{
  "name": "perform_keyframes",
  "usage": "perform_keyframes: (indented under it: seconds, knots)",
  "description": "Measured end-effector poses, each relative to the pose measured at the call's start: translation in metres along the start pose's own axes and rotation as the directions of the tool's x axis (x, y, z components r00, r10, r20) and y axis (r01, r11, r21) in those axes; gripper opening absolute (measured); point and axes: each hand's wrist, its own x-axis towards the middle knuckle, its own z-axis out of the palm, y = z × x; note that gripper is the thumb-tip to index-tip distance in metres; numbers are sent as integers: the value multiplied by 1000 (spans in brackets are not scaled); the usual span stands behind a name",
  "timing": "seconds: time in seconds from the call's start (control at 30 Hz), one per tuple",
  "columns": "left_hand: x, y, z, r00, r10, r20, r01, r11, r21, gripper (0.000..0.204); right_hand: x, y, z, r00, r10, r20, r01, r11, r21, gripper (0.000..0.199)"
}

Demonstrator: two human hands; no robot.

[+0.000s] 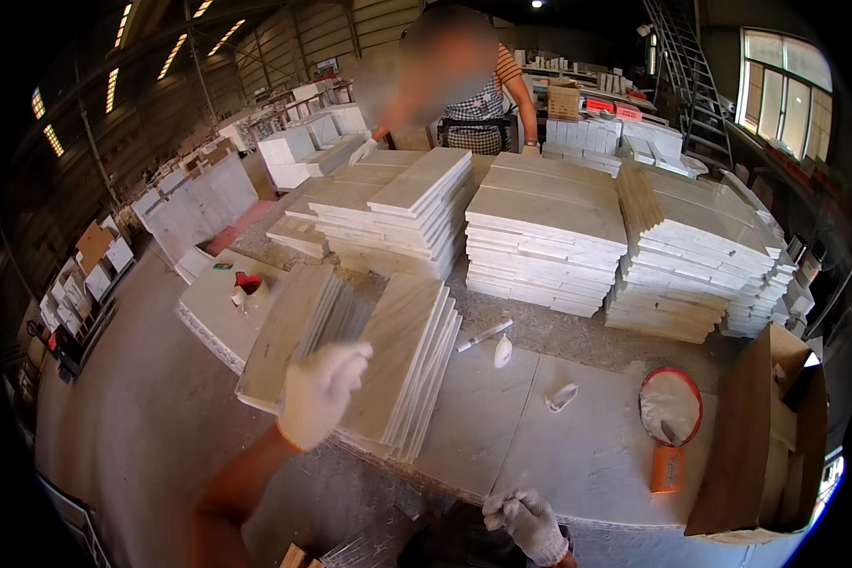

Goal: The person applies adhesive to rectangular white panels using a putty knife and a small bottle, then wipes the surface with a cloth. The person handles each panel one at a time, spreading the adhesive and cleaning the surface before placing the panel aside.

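The right hand (530, 521), in a white work glove, sits closest, low at the near edge of the worktop (587, 454), its grip curled together on nothing that can be made out. The left hand (320, 393), gloved the same way, is raised over the near end of a row of pale stone tiles (388, 364) standing on edge and leaning; its fingers (346, 360) are loosely apart and blurred, and whether they touch the tiles cannot be told. The tiles' long axis runs away from the person, slightly rightward, so they lie directly under and ahead of the left hand, which is clearly the nearer one; the right hand is well apart from them, down and to the right. On the bare slab beside the tiles lie a white marker (484, 335), a small white bottle (503, 352) and a round red-rimmed tool with an orange handle (669, 426). An open cardboard box (767, 445) stands at the right edge. Behind, tall flat stacks of tiles (544, 237) fill the worktop (another person stands beyond them).
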Motion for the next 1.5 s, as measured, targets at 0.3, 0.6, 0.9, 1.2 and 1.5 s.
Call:
perform_keyframes:
  seconds: [0.3,0.6,0.9,1.2,1.5]
  knots:
    - [-109,45,155,820,503,274,-451,862,-233,25,-25,-31,-10,952,-216,-216,223,975,4,8]
    - [-137,33,174,878,385,284,-289,900,-326,26,-35,-9,-45,866,-388,-316,454,874,172,8]
    - [-180,38,161,926,271,262,-131,883,-451,26,-56,-59,-47,813,-434,-387,323,890,-321,38]
    - [-195,69,180,661,588,466,-331,786,-522,32,-135,-137,-38,458,-656,-600,195,733,-652,47]
    - [-212,51,165,604,546,580,-132,787,-603,19,-137,-98,-56,558,-588,-585,244,791,-562,49]
